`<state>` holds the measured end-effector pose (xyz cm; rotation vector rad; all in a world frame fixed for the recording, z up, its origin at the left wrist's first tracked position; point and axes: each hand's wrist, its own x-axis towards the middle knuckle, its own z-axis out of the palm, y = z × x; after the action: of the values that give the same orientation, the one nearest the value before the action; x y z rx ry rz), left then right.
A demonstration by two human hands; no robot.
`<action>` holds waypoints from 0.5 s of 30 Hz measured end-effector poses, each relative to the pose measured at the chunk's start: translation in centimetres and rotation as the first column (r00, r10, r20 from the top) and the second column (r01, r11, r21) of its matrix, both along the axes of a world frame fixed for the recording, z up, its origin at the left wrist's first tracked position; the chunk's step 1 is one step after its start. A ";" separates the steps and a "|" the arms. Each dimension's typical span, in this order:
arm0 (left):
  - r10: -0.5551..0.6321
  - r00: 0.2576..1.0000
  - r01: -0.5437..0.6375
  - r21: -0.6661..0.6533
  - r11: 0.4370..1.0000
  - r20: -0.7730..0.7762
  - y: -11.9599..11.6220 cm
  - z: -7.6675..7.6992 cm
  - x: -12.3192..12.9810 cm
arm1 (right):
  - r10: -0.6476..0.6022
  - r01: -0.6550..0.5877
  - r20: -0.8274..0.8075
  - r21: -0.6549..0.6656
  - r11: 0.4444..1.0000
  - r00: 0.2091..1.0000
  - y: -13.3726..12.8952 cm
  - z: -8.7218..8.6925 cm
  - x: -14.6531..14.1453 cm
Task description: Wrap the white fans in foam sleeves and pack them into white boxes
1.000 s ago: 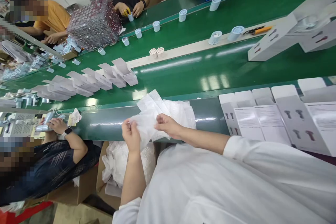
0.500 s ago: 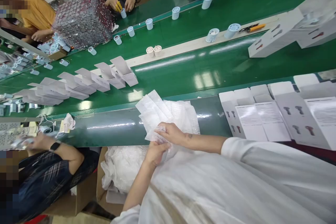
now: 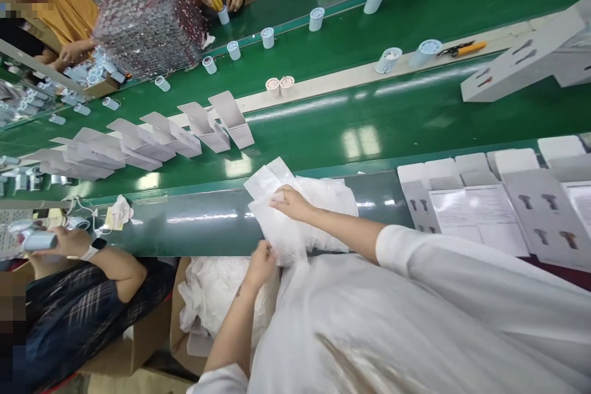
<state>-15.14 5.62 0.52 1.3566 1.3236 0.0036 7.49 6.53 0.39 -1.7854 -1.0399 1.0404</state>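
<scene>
Hands part on a sheaf of translucent white foam pouches (image 3: pixel 276 231), held just above the dark green bench edge (image 3: pixel 207 228)

The right hand (image 3: pixel 295 203) has moved onto the sheaf's top, its fingers (image 3: pixel 281 197) spread and pressing flat; the left hand (image 3: pixel 261 265) has dropped to the lower edge, fingers (image 3: pixel 266 251) pinching it. A loose pile of white sheets (image 3: pixel 335 203) lies behind, beside a brown cardboard carton (image 3: pixel 178 332) below.
</scene>
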 end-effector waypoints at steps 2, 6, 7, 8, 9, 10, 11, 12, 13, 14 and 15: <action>0.156 0.983 -0.125 0.265 0.956 -0.097 2.8 -1.2 0.3 | 0.140 -0.128 0.182 -0.074 0.989 0.973 1.1 -1.0 -0.4; 0.409 0.909 -0.360 0.346 0.866 -0.078 7.3 -3.7 3.3 | 0.272 -0.228 0.262 -0.186 0.956 0.926 2.6 -1.8 -0.8; 0.414 0.909 -0.381 0.309 0.872 -0.049 7.6 -4.3 4.1 | 0.288 -0.247 0.251 -0.181 0.952 0.924 2.9 -1.8 -0.7; 0.414 0.910 -0.394 0.281 0.875 -0.017 7.7 -4.8 4.8 | 0.301 -0.263 0.245 -0.176 0.949 0.921 3.3 -1.7 -0.4; 0.411 0.912 -0.400 0.267 0.877 0.018 7.5 -5.2 5.2 | 0.303 -0.267 0.243 -0.169 0.949 0.922 3.8 -1.5 0.1; 0.407 0.912 -0.405 0.265 0.875 0.049 7.2 -5.5 5.5 | 0.272 -0.233 0.254 -0.173 0.957 0.928 4.4 -1.3 0.7; 0.409 0.910 -0.413 0.268 0.870 0.074 6.9 -5.6 5.6 | 0.207 -0.158 0.287 -0.186 0.970 0.935 5.0 -1.1 1.3; 0.415 0.905 -0.424 0.273 0.863 0.096 6.6 -5.7 5.6 | 0.129 -0.060 0.339 -0.207 0.977 0.932 5.6 -0.9 2.0; 0.423 0.898 -0.440 0.276 0.855 0.122 6.3 -5.7 5.6 | 0.064 0.034 0.401 -0.231 0.972 0.914 6.2 -0.8 2.6; 0.432 0.889 -0.457 0.278 0.845 0.150 6.3 -5.7 5.7 | 0.033 0.098 0.458 -0.259 0.961 0.888 6.8 -0.7 3.2; 0.442 0.879 -0.476 0.277 0.835 0.179 6.3 -5.5 5.8 | 0.044 0.118 0.496 -0.290 0.950 0.867 7.3 -0.7 3.5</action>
<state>-9.37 11.93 -4.99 1.2401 1.5749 0.6356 11.02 13.78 -0.28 -2.4108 -1.1821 0.7591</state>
